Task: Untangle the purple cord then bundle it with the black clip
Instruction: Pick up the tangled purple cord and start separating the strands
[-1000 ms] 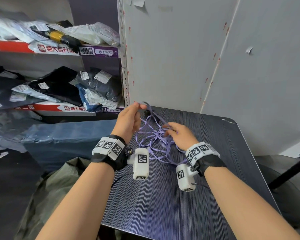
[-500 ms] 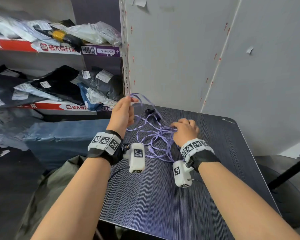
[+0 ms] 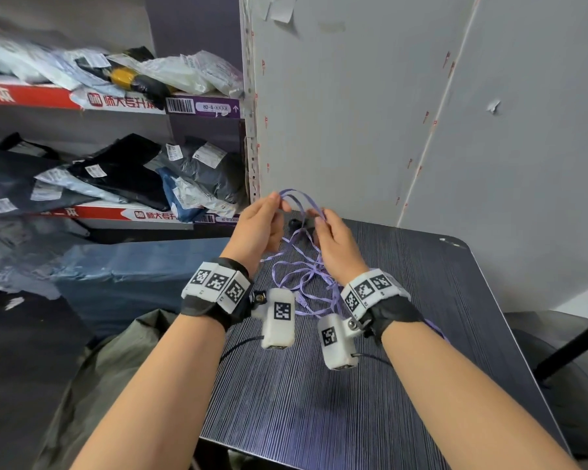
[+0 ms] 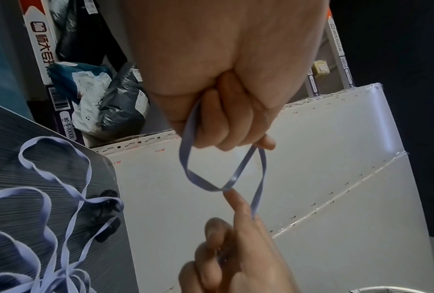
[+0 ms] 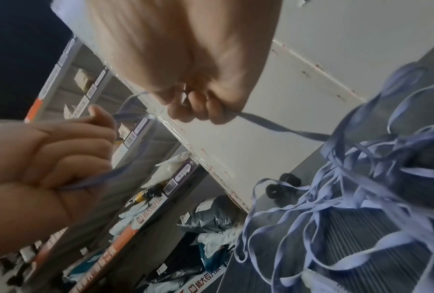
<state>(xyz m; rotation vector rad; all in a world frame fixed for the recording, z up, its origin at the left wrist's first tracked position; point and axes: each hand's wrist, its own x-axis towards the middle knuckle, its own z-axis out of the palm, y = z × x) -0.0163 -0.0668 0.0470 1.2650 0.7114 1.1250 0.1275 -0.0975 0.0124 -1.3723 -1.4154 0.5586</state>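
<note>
Right hand risen off tangle, now pinching purple cord loop beside left hand, likewise pinching.

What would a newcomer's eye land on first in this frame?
Two hands, the left hand and right hand, raised above the dark striped table, each pinching a lifted loop of the purple cord. Below them the rest lies tangled on the tabletop, with the black clip at the table's far edge.

light: soft, even | wrist views: motion-blurred, dim corners | head: edges bowed
</note>
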